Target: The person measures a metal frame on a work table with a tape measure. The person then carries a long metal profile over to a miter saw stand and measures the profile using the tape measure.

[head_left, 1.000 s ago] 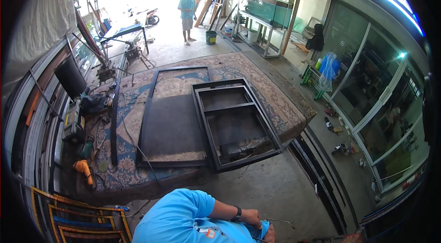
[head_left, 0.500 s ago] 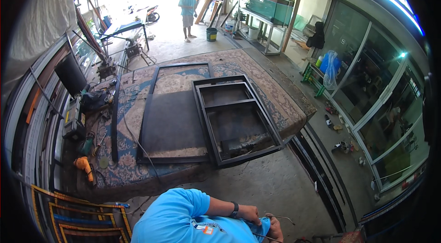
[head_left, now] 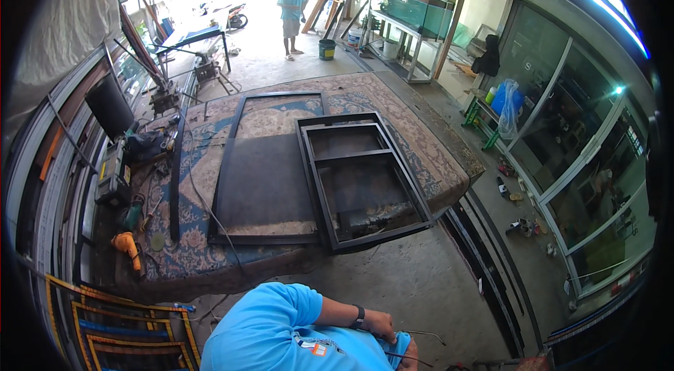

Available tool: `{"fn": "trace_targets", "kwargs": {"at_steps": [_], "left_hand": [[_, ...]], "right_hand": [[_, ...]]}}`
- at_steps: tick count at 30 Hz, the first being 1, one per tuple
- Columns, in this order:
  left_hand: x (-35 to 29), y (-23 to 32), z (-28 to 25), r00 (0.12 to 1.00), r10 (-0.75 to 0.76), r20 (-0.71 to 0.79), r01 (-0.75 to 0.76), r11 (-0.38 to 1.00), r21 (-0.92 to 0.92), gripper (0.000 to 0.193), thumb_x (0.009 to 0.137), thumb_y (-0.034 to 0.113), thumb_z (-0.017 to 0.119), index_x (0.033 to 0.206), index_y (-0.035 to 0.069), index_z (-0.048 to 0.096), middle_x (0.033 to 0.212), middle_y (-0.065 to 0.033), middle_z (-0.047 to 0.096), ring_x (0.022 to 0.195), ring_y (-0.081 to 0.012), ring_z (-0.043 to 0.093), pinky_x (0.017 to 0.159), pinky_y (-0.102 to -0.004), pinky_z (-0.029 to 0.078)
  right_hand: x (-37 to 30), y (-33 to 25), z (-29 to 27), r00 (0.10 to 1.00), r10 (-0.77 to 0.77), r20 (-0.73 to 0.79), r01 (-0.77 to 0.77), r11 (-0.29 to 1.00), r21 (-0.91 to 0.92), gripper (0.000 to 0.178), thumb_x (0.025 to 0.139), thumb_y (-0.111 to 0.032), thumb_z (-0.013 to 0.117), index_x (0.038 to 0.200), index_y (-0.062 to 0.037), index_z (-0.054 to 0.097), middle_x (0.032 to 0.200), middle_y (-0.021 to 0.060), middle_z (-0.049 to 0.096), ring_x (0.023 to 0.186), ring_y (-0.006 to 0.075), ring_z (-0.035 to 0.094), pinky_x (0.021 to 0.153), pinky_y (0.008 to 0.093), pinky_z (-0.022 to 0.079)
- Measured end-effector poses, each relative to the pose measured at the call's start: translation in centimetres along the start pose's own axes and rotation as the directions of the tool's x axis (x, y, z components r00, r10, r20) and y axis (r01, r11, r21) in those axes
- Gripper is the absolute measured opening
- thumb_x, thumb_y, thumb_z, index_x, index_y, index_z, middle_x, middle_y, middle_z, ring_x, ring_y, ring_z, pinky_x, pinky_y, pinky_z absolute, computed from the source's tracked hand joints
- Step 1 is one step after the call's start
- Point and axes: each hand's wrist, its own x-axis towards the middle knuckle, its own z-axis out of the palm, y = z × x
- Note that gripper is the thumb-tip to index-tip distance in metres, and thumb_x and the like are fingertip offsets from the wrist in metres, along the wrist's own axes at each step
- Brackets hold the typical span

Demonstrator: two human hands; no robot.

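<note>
One thin bent rod [head_left: 427, 333] projects rightward beside the left hand [head_left: 380, 325], inner end hidden. This hand is closed on the blue shirt [head_left: 263, 325], print [head_left: 316, 348] illegible. Right hand [head_left: 411, 355]: partly hidden, grip indeterminable.

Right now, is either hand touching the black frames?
No, left hand and right hand are at the blue shirt, away from the frames.

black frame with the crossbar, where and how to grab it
Probably grip the black frame by its long outer rails, close to the near end, coming from the near side: that end overhangs the carpeted table, so its underside seems reachable.
</note>
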Motion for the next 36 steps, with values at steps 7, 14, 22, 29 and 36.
{"fn": "trace_targets", "kwargs": {"at_steps": [7,14,22,29,36], "left_hand": [[0.2,1.3,-0.3,0.996,0.027,-0.083,-0.019,0.995,0.102,0.035,0.085,0.03,0.077,0.093,-0.003,0.074,0.085,-0.0089,0.071,0.08,-0.0173,0.063,0.073,-0.0346,0.05],[0.4,2.5,-3.0,0.984,0.071,-0.165,-0.068,0.997,0.025,0.036,0.086,0.041,0.076,0.095,0.006,0.077,0.08,-0.0044,0.066,0.074,-0.0141,0.058,0.067,-0.0299,0.048],[-1.8,4.9,-4.9,0.886,0.288,0.362,-0.192,0.941,-0.279,0.029,0.098,0.033,0.066,0.084,0.008,0.064,0.076,0.0054,0.057,0.073,-0.0077,0.053,0.069,-0.0278,0.044],[-3.8,5.7,-6.0,0.766,0.331,0.551,-0.183,0.934,-0.306,0.027,0.098,0.03,0.066,0.094,0.004,0.066,0.081,0.0022,0.063,0.079,-0.0095,0.059,0.076,-0.0289,0.048],[-7.2,5.7,-6.9,0.823,0.335,0.459,-0.176,0.919,-0.354,0.028,0.098,0.031,0.066,0.097,0.003,0.067,0.082,0.0031,0.063,0.079,-0.0086,0.057,0.076,-0.028,0.046]], "right_hand": [[-0.7,-1.8,-1.8,0.997,0.051,0.059,-0.042,0.99,-0.136,0.044,0.084,-0.006,0.077,0.122,-0.0007,0.057,0.099,0.0093,0.069,0.082,0.0168,0.069,0.074,0.0324,0.059],[-0.2,-4.0,-3.5,0.992,-0.025,0.121,0.087,0.837,-0.541,0.045,0.083,-0.004,0.077,0.123,-0.0005,0.057,0.102,0.01,0.07,0.084,0.0158,0.068,0.075,0.0335,0.057],[-2.6,-14.8,5.6,0.929,-0.284,0.238,0.371,0.73,-0.574,0.04,0.084,-0.007,0.077,0.121,0.0,0.062,0.111,0.0064,0.067,0.099,0.014,0.062,0.085,0.0286,0.051],[-2.3,-15.6,11.8,0.882,-0.127,0.455,0.403,0.703,-0.586,0.014,0.088,-0.006,0.076,0.1,-0.0005,0.071,0.098,0.0059,0.071,0.093,0.0125,0.064,0.083,0.0276,0.051],[-0.6,-16.1,14.1,0.844,-0.006,0.536,0.424,0.619,-0.661,0.012,0.087,-0.005,0.077,0.096,-0.0001,0.071,0.094,0.0053,0.072,0.087,0.0121,0.065,0.08,0.0294,0.052]]}}
